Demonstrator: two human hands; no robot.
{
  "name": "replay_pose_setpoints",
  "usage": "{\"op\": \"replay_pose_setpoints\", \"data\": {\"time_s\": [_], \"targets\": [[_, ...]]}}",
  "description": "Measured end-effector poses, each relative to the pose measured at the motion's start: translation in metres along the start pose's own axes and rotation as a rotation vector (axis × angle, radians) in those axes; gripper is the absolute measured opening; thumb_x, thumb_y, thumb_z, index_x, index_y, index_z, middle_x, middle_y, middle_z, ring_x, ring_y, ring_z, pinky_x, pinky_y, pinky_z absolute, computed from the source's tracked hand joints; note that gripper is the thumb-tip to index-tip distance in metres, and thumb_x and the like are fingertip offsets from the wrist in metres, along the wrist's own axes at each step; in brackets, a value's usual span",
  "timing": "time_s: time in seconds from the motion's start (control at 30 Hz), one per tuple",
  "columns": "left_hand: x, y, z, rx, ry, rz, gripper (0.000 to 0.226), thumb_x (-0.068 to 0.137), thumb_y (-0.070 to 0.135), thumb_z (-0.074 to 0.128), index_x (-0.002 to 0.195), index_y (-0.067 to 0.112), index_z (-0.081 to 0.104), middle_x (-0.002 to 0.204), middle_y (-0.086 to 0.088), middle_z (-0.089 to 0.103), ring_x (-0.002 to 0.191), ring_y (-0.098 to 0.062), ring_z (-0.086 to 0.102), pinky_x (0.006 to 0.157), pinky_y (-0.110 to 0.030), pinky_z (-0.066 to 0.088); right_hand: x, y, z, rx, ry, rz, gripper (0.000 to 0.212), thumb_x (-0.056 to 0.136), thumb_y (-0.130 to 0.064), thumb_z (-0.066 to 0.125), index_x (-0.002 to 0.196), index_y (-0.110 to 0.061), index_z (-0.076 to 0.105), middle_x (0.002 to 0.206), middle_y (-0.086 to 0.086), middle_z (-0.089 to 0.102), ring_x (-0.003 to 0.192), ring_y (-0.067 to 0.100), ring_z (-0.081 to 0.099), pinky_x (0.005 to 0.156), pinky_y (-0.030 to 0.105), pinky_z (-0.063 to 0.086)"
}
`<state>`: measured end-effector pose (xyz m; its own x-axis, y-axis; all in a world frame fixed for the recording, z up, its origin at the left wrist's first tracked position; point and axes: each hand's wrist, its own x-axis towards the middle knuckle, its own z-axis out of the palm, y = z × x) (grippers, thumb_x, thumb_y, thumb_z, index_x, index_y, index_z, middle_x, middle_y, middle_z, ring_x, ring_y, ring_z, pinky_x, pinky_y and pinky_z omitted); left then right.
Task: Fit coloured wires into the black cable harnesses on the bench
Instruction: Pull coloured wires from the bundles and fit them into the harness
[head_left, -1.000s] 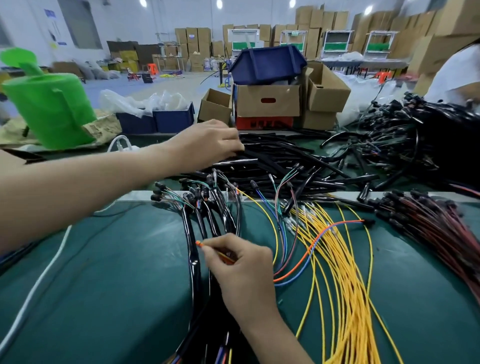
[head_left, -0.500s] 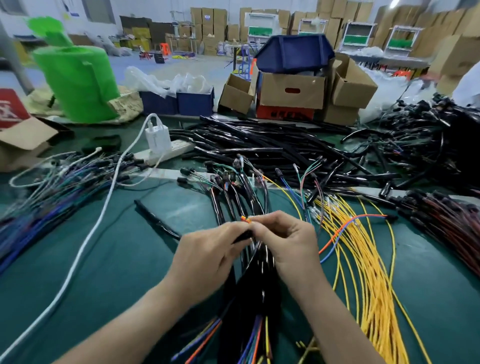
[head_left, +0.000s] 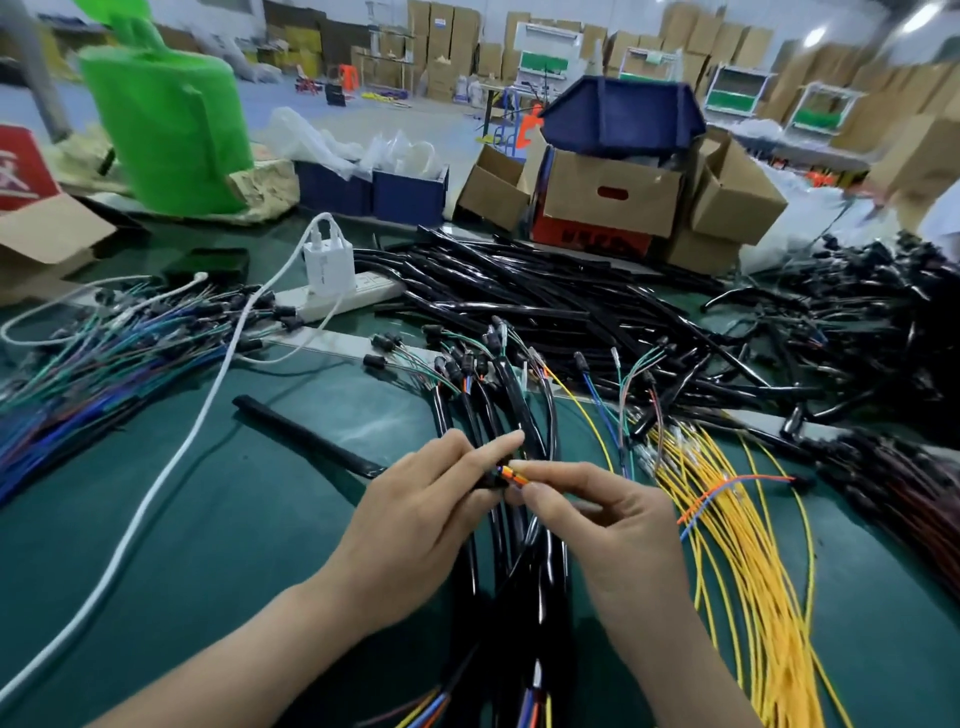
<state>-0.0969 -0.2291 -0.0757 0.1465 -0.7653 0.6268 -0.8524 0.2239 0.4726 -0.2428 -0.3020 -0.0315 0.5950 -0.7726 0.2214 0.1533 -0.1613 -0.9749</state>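
Green bench mat (head_left: 208, 545) lies under you: your left hand (head_left: 415, 519) grips a black harness end (head_left: 491, 482), and your right hand (head_left: 623, 535) pinches an orange wire tip (head_left: 513, 474), apparently entering it. Yellow wires (head_left: 753, 545) lie just right; black sleeves (head_left: 519, 301) pile beyond.

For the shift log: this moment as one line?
phase: fitting wire | left hand: holds black connector | right hand: pinches orange wire at connector | yellow wires: lying right of hands

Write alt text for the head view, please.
The left hand grips a black cable harness end while the right hand pinches a thin orange wire at it, above a green bench mat. Loose yellow wires lie at right.
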Motion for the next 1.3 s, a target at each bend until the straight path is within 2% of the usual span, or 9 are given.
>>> {"op": "replay_pose_setpoints", "data": {"time_s": [0.23,0.33,0.43,0.57,0.67,0.8,0.97,1.13,1.3], "targets": [[-0.004,0.002,-0.003,-0.104,-0.051,-0.086,0.046,0.098,0.036,0.03,0.142,0.028,0.037,0.102,0.014,0.041,0.097,-0.006,0.042,0.089,-0.039,0.039,0.001,0.0,0.0,-0.022,-0.02,0.0,0.03,0.079,0.009,0.065,0.078,-0.018,0.078,0.075,0.006,0.074,0.073,0.016,0.073,0.067,0.014,0.053],[-0.005,0.005,-0.005,-0.105,-0.056,-0.097,0.044,0.098,0.036,0.029,0.14,0.03,0.039,0.104,0.015,0.043,0.101,-0.008,0.041,0.093,-0.038,0.034,-0.001,-0.002,0.0,0.016,-0.038,0.019,0.026,0.079,0.01,0.064,0.077,-0.013,0.078,0.073,0.009,0.073,0.061,0.008,0.069,0.055,0.008,0.047],[-0.005,0.007,-0.006,-0.078,-0.055,-0.093,0.038,0.098,0.034,0.031,0.129,0.028,0.052,0.104,0.013,0.049,0.099,-0.012,0.044,0.091,-0.041,0.035,-0.001,-0.003,-0.001,0.033,-0.056,0.027,0.028,0.078,0.013,0.063,0.075,-0.011,0.077,0.072,0.011,0.073,0.054,0.004,0.065,0.05,0.006,0.043],[-0.006,0.005,-0.006,-0.034,-0.026,-0.079,0.029,0.097,0.028,0.037,0.113,0.02,0.059,0.1,0.01,0.054,0.091,-0.016,0.046,0.082,-0.043,0.04,-0.001,-0.002,-0.001,-0.036,-0.069,0.036,0.031,0.079,0.01,0.064,0.074,-0.017,0.078,0.075,0.008,0.074,0.071,0.018,0.072,0.064,0.014,0.052],[-0.006,0.005,-0.004,-0.02,0.008,-0.081,0.027,0.096,0.027,0.038,0.108,0.019,0.061,0.096,0.01,0.056,0.088,-0.017,0.047,0.079,-0.044,0.041,-0.001,-0.002,-0.001,-0.042,-0.057,0.054,0.03,0.079,0.01,0.064,0.074,-0.016,0.078,0.074,0.009,0.074,0.071,0.019,0.072,0.069,0.017,0.054],[-0.005,0.005,-0.004,-0.017,0.023,-0.077,0.03,0.095,0.027,0.04,0.115,0.02,0.061,0.098,0.011,0.055,0.091,-0.013,0.045,0.082,-0.043,0.04,-0.001,-0.003,-0.001,-0.058,-0.036,0.065,0.029,0.079,0.011,0.064,0.074,-0.014,0.077,0.072,0.009,0.073,0.069,0.017,0.072,0.069,0.017,0.054],[-0.005,0.005,-0.003,0.13,0.028,-0.043,0.039,0.095,0.029,0.04,0.128,0.018,0.057,0.097,0.007,0.056,0.092,-0.012,0.042,0.083,-0.035,0.032,-0.001,0.001,-0.002,-0.193,-0.004,0.024,0.023,0.078,0.005,0.068,0.075,-0.017,0.077,0.07,0.005,0.073,0.072,0.026,0.07,0.072,0.029,0.055],[-0.005,0.003,-0.004,0.223,-0.04,-0.027,0.041,0.095,0.03,0.039,0.131,0.019,0.055,0.098,0.006,0.058,0.091,-0.014,0.043,0.08,-0.035,0.033,-0.001,0.004,-0.003,-0.344,-0.031,-0.029,0.022,0.078,-0.001,0.071,0.075,-0.022,0.075,0.069,-0.005,0.072,0.064,0.009,0.067,0.065,0.016,0.051],[-0.007,0.004,-0.004,0.226,-0.089,-0.037,0.04,0.096,0.031,0.039,0.131,0.021,0.056,0.098,0.008,0.058,0.089,-0.014,0.043,0.079,-0.033,0.032,-0.002,0.008,-0.004,-0.401,-0.04,-0.066,0.018,0.078,-0.003,0.072,0.076,-0.021,0.067,0.072,-0.003,0.07,0.067,0.011,0.067,0.067,0.02,0.053]]}}
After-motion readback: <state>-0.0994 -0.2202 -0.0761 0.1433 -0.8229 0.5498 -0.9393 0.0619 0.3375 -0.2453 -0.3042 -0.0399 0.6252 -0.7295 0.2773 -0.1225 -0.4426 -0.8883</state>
